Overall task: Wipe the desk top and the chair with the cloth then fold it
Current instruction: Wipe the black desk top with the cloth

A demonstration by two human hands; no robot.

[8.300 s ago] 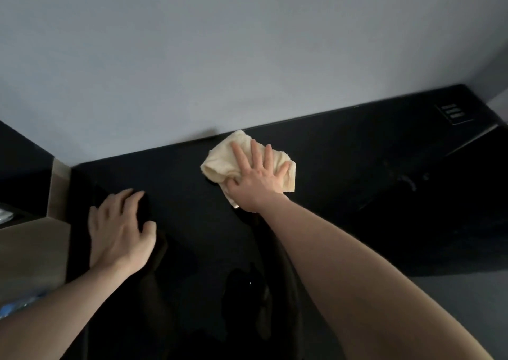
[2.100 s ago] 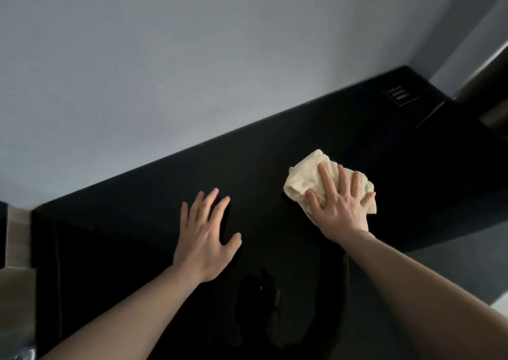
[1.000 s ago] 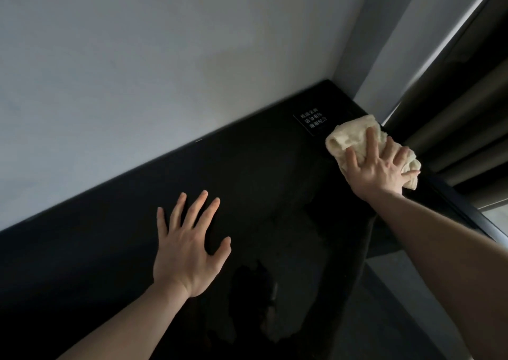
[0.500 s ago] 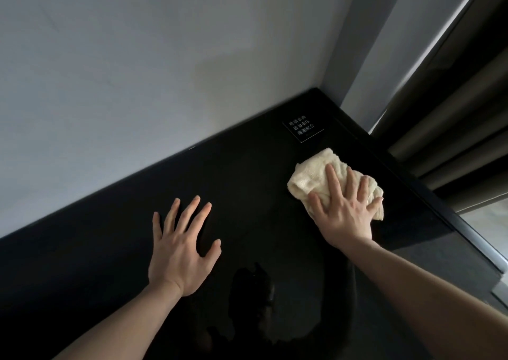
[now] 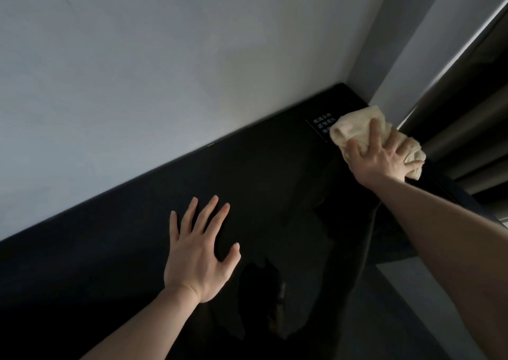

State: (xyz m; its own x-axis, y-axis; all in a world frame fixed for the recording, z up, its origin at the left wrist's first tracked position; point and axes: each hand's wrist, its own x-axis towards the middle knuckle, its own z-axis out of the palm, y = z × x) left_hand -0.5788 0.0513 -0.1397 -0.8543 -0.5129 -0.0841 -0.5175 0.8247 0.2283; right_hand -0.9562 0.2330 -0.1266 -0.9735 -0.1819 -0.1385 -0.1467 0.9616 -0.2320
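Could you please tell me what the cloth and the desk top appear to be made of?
Cloth: probably soft terry or cotton, cream; it looks nubby and bunches in folds. Desk top: black and glossy, perhaps glass or lacquered board; it mirrors the arms faintly.

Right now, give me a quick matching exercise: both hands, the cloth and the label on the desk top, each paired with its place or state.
Things:
1. left hand
2. right hand
3. cloth
4. label

States:
A. bunched, pale yellow, near the far right corner
B. flat on the bare desk top, fingers spread
C. partly covered by the cloth
D. pressing the cloth down

Pairs: 1-B, 2-D, 3-A, 4-C
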